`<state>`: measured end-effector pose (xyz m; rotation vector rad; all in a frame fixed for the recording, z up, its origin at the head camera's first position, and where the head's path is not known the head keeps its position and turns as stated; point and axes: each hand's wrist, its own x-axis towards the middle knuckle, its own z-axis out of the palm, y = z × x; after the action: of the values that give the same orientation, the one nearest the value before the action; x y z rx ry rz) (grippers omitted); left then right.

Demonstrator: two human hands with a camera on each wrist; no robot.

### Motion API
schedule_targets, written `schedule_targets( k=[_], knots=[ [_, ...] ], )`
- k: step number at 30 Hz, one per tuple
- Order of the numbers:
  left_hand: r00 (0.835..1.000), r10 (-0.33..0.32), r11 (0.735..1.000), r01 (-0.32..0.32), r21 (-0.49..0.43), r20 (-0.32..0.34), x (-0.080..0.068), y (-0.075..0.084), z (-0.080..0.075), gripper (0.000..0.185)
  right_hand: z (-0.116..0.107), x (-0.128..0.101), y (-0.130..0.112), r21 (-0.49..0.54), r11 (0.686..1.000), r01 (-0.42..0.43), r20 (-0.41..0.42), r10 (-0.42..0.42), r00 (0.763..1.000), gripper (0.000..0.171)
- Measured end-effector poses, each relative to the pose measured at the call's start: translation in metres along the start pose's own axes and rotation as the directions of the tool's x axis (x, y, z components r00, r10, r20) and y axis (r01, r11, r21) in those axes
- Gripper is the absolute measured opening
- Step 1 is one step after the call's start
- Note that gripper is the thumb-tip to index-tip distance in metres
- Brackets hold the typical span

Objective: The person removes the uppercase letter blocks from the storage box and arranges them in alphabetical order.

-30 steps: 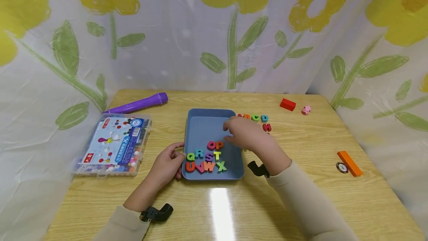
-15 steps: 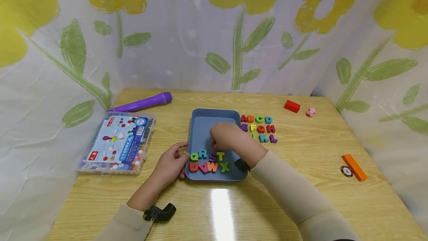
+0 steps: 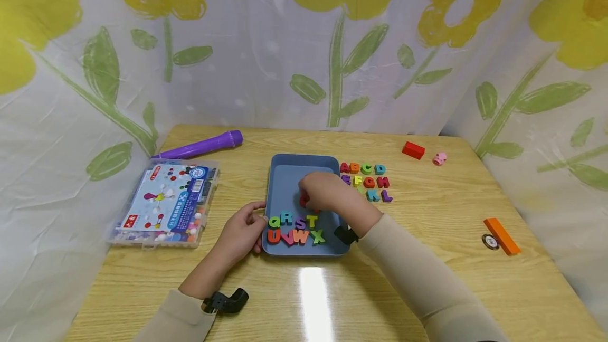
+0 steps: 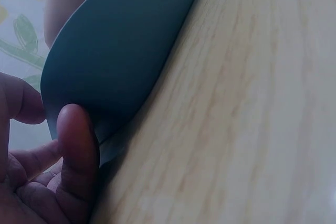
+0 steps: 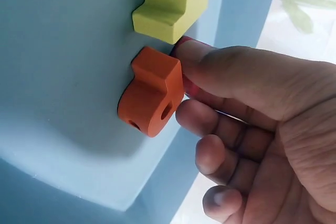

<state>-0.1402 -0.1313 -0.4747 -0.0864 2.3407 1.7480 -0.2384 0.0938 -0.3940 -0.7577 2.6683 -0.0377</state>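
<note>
In the head view, several coloured toy letters, from the green Q (image 3: 274,221) to the green X (image 3: 317,236), lie in the near half of a blue-grey tray (image 3: 277,178). Inside the tray, my right hand (image 3: 322,191) pinches the red letter O (image 5: 191,88), mostly hidden behind the thumb in the right wrist view. Right beside those fingers sits the orange letter P (image 5: 157,87), below the yellow T (image 5: 170,9). My left hand (image 3: 241,227) holds the tray's left side near its front corner, finger and thumb at the wall in the left wrist view.
Rows of letters, such as the blue D (image 3: 380,169), stand right of the tray. A clear plastic kit box (image 3: 163,202) and purple microphone-shaped toy (image 3: 201,145) lie left. Farther right are a red block (image 3: 413,150), pink pig (image 3: 439,158), orange block (image 3: 502,236) and round chip (image 3: 490,241).
My right hand has moved left and down from the tray's right rim to the O and now pinches it. The head view has shifted slightly. My left hand stays at the tray.
</note>
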Motion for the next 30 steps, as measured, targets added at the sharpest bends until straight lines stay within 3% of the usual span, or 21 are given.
schedule_targets(
  k=[5, 10, 16, 22, 30],
  knots=[
    [1.0, -0.006, 1.0, 0.006, 0.0, 0.002, 0.0, 0.0, 0.0, 0.048, -0.004, -0.005, 0.001, 0.014, 1.0, 0.02, -0.028, -0.019, 0.999, 0.013],
    [1.0, -0.008, 1.0, 0.008, 0.004, -0.004, 0.0, 0.002, 0.0, 0.049, -0.021, -0.034, 0.014, 0.08, 0.995, 0.056, -0.148, -0.044, 0.988, 0.015],
    [1.0, -0.019, 1.0, 0.019, 0.011, -0.001, -0.001, 0.002, -0.001, 0.049, -0.029, -0.081, 0.062, 0.181, 0.982, -0.06, -0.253, 0.105, 0.962, 0.022],
    [1.0, -0.026, 0.999, 0.026, 0.033, -0.004, -0.002, 0.001, -0.003, 0.049, -0.005, -0.111, 0.107, 0.221, 0.961, -0.168, -0.194, 0.212, 0.958, 0.016],
    [1.0, -0.018, 1.0, 0.018, 0.017, 0.005, -0.001, 0.004, 0.0, 0.049, 0.032, -0.116, 0.126, 0.277, 0.932, -0.235, -0.126, 0.278, 0.952, 0.013]
  ],
)
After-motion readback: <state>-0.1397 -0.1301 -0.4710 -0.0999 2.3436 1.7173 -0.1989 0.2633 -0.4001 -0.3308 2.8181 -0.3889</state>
